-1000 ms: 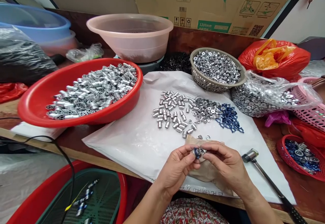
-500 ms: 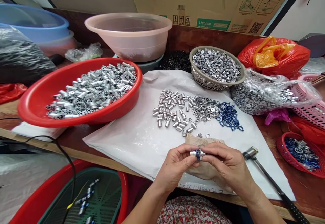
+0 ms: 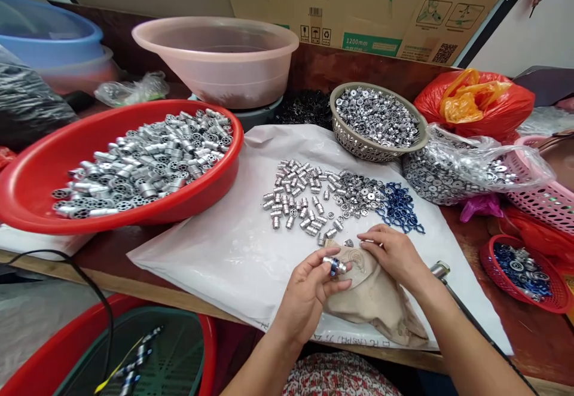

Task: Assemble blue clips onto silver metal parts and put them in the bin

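My left hand pinches a small silver cylinder with a blue ring on it just above a beige cloth pad. My right hand rests on the far edge of that pad, fingers curled down onto a small washer. Just beyond lie loose silver cylinders, a heap of small silver washers and blue plastic rings, all on a white plastic sheet.
A red basin of silver cylinders stands at the left, a pink basin behind it. A beige basket and a clear bag of metal parts sit at the right. A small hammer lies by my right wrist. A red basket holds blue parts.
My right hand let go of the assembled piece and moved forward to the washers at the pad's edge. My left hand keeps the piece. The view shifted slightly right.
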`<move>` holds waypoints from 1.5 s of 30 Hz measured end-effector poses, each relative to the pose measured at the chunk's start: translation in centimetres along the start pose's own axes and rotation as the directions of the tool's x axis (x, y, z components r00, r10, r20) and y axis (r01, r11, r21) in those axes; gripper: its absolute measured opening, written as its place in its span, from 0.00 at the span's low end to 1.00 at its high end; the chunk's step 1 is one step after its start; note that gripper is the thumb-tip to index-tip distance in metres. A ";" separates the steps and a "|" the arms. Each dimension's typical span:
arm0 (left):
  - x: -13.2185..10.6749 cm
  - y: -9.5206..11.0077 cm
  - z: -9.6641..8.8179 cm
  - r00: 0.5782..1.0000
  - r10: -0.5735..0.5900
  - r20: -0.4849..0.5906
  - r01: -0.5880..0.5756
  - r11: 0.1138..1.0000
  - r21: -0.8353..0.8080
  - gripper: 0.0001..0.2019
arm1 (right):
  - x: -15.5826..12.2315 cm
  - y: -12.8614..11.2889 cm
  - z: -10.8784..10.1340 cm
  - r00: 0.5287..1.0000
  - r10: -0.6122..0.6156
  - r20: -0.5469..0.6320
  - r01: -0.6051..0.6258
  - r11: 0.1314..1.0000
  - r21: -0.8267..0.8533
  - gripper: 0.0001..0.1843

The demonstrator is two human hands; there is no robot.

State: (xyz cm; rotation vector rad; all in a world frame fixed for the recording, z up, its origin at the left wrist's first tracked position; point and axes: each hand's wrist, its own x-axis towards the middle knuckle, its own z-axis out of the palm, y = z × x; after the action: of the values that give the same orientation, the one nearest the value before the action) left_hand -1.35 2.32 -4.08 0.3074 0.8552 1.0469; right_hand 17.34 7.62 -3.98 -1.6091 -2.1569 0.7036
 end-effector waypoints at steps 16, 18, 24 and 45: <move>0.5 0.2 0.1 0.997 0.020 0.072 -0.019 1.000 -0.016 0.14 | -2.6 -3.8 1.5 0.970 -0.079 -0.229 0.151 0.936 0.318 0.10; 0.4 0.3 0.2 0.997 0.015 0.075 -0.016 1.000 0.012 0.13 | -3.6 -4.2 2.0 0.970 -0.081 -0.231 0.162 0.921 0.355 0.11; -0.2 0.2 0.4 0.995 -0.002 0.103 -0.001 0.999 0.032 0.12 | -4.4 -3.8 1.9 0.945 0.049 -0.324 0.133 0.847 0.515 0.05; -0.6 -0.2 0.3 0.990 0.033 0.134 -0.042 0.997 0.068 0.14 | -5.3 -4.2 1.0 0.961 -0.035 -0.276 0.159 0.882 0.443 0.10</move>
State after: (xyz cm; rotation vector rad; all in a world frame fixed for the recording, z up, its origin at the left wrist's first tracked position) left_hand -1.08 1.73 -3.70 0.4490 0.7700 1.0207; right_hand 15.06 1.46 -2.32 -1.2504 -1.7035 0.8438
